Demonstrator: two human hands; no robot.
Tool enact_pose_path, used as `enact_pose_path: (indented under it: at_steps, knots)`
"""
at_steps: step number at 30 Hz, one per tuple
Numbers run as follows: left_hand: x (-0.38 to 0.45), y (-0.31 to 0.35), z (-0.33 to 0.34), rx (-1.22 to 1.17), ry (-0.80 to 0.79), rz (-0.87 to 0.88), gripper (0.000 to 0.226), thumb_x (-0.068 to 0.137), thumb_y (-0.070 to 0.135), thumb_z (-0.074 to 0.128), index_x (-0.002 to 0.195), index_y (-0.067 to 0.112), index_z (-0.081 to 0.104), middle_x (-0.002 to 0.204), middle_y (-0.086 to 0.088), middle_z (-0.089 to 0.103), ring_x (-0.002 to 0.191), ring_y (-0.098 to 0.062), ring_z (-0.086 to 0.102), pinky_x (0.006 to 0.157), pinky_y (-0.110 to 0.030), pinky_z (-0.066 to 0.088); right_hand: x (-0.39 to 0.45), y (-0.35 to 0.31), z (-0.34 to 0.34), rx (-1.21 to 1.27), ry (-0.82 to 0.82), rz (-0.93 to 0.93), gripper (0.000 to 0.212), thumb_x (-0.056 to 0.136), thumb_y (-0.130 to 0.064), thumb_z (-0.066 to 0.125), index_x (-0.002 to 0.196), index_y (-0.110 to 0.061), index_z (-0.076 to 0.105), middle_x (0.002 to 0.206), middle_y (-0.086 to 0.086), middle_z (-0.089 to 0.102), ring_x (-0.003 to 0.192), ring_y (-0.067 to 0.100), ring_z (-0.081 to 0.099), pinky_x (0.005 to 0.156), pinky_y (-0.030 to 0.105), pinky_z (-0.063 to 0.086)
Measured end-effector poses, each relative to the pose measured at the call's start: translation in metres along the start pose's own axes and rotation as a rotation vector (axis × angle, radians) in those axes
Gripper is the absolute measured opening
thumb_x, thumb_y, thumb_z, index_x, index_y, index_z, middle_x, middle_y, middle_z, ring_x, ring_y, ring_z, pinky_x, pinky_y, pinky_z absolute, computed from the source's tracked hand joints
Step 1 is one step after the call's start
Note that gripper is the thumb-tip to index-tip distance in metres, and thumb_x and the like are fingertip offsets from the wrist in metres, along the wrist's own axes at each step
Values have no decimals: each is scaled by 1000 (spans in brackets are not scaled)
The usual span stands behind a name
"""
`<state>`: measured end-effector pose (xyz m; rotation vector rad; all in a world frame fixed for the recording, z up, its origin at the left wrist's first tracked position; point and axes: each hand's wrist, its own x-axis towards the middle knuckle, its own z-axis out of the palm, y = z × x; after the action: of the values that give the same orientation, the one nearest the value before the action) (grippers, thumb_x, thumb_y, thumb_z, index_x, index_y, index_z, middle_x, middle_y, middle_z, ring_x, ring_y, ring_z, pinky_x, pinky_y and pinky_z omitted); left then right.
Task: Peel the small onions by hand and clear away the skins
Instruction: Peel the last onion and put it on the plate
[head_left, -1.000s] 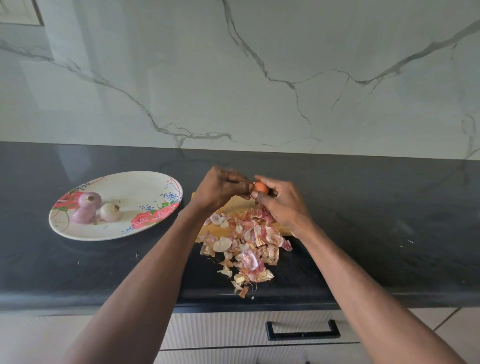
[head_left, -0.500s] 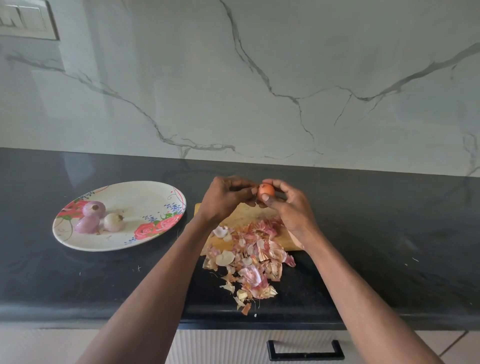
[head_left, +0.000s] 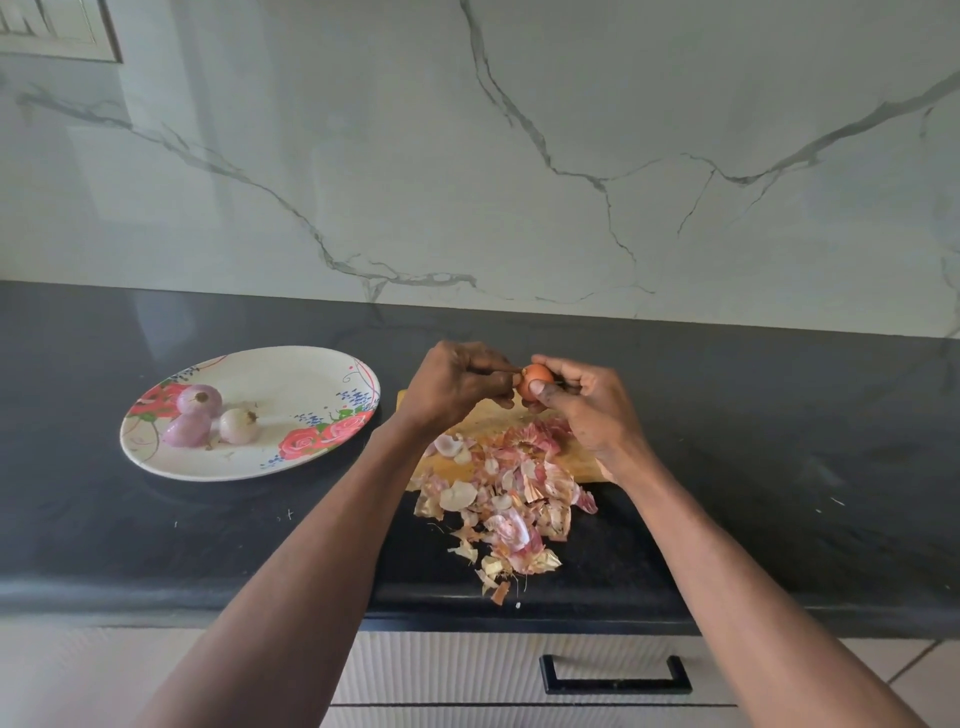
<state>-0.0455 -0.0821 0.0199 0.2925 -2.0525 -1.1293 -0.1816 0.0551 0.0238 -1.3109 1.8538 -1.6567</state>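
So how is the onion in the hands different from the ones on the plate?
The held onion is orange-brown, with its dry skin still on; the three plate onions are pale pink and purple, already peeled. The held onion is up in the air, gripped by the right hand, while the plate onions rest on the flowered plate. All are small and round.

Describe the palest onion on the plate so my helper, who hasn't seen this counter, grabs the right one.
On the black counter, left of the hands, sits a floral plate. Three peeled onions cluster at its left side. The palest onion is the rightmost, nearly white, while its two neighbours are purple.
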Motion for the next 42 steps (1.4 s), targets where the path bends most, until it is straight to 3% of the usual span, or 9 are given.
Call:
enact_pose_path:
  at_steps: [4, 8, 12, 16, 23, 28, 35, 38, 42]
  knots:
    - [-3, 4, 0, 20, 20, 41, 5, 86, 6, 75, 87, 7, 80, 83, -9, 72, 66, -30, 70, 71, -54, 60, -1, -1, 0, 121, -27, 26, 41, 90, -2, 70, 130, -3, 63, 111, 8, 75, 83, 14, 75, 74, 21, 57]
    - [-4, 8, 6, 59, 78, 71, 8, 86, 3, 74, 83, 9, 78, 77, -7, 72, 59, -23, 69, 62, -41, 58, -2, -3, 1, 192, -27, 34, 38, 91, -1, 69, 129, -2, 64, 105, 8, 76, 77, 20, 75, 73, 24, 59]
    - [-5, 10, 12, 150, 156, 88, 2, 85, 2, 75, 84, 0, 76, 75, -7, 71, 54, -14, 67, 53, -27, 53, -3, -2, 5, 260, -48, 46, 37, 93, 0, 66, 130, -4, 63, 110, 14, 74, 84, 25, 75, 76, 27, 60]
    - [-6, 12, 14, 211, 208, 121, 3, 85, 3, 74, 83, 0, 75, 74, -5, 69, 54, -13, 65, 52, -28, 53, -1, -1, 9, 323, -53, 58, 35, 94, 3, 63, 128, -4, 63, 112, 13, 74, 89, 24, 75, 89, 40, 60]
    - [-2, 10, 15, 292, 240, 128, 7, 88, 9, 73, 90, 3, 76, 80, -3, 70, 60, -12, 64, 56, -30, 55, 2, -3, 10, 527, -117, 102, 31, 94, 13, 53, 120, -2, 61, 115, 14, 69, 99, 22, 69, 83, 30, 59]
    - [-3, 17, 13, 128, 293, 16, 5, 89, 5, 69, 89, 6, 74, 73, -7, 71, 52, -12, 63, 53, -30, 55, 4, -4, 10, 727, -158, 118, 31, 95, 15, 49, 119, -1, 60, 122, 20, 62, 101, 24, 69, 93, 33, 58]
    - [-2, 18, 8, -81, 92, -48, 21, 87, 9, 71, 106, 15, 77, 86, -7, 77, 70, -32, 72, 65, -42, 61, 5, -1, 7, 666, -105, 93, 33, 93, 13, 55, 117, -6, 64, 112, 13, 72, 103, 23, 70, 89, 30, 59]
    - [-2, 19, 8, -108, 29, -71, 27, 92, 6, 70, 119, 6, 73, 91, -12, 78, 74, -35, 73, 71, -39, 62, 4, 0, 7, 544, -78, 78, 35, 90, 9, 61, 121, -7, 67, 116, 13, 73, 105, 24, 71, 88, 31, 58]
    - [-4, 21, 9, -136, 47, -101, 22, 92, 3, 68, 113, 2, 74, 90, -15, 77, 77, -36, 74, 74, -42, 64, 1, 0, 8, 359, -20, 60, 37, 87, 4, 70, 121, -11, 70, 113, 10, 74, 99, 21, 74, 94, 41, 58]
